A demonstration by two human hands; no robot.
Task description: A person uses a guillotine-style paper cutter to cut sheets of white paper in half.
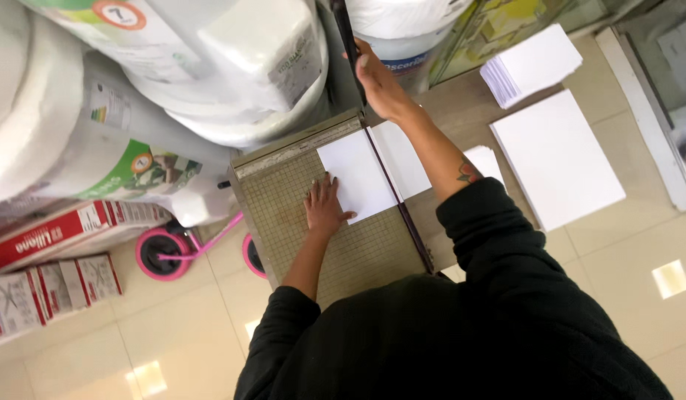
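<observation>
Pressing white sheet [355, 178] flat: left hand [324, 207]; right hand [378, 81] grip closed on cutter handle [346, 33]

A single head-worn camera looks almost straight down from above the person's shoulders, close enough that the black sleeves fill the lower frame. It faces forward over the tan gridded paper cutter board [335, 222] on the wooden worktop [461, 111], with pale floor tiles [180, 333] at lower left. No second view exists, so no area overlaps.
</observation>
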